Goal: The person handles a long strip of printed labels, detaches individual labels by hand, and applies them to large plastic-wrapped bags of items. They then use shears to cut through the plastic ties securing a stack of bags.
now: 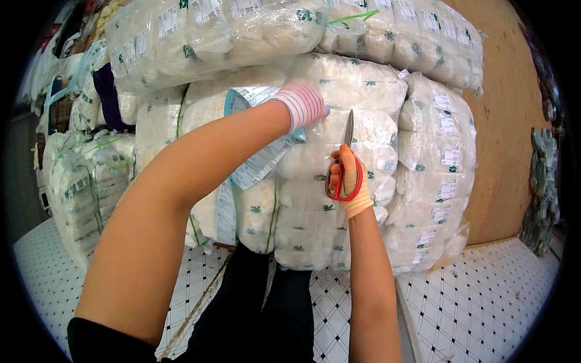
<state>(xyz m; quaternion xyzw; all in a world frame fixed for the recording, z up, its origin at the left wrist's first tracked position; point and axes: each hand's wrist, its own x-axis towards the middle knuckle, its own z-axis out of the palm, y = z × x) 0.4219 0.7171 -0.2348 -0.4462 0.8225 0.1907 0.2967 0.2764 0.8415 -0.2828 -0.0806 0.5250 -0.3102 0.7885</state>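
Observation:
My right hand (348, 175), in a pale orange and yellow glove with bare fingers, grips a pair of scissors (349, 130) by the red handles. The blades point upward and look closed, in front of a large bundle of packs wrapped in clear plastic (308, 187). Up against the top of that bundle, my left hand (301, 104) wears a pink striped glove with bluish fingertips. Its fingers are curled in, and what they hold is hidden. A light blue printed plastic sheet (264, 163) hangs beside and below the left wrist.
More wrapped bundles (224, 36) lie across the top. Another stack (439, 175) stands at the right, before a brown wooden board (502, 151). Bundles tied with green string (91, 187) are at the left. The floor (490, 296) has white tiles with dark diamonds.

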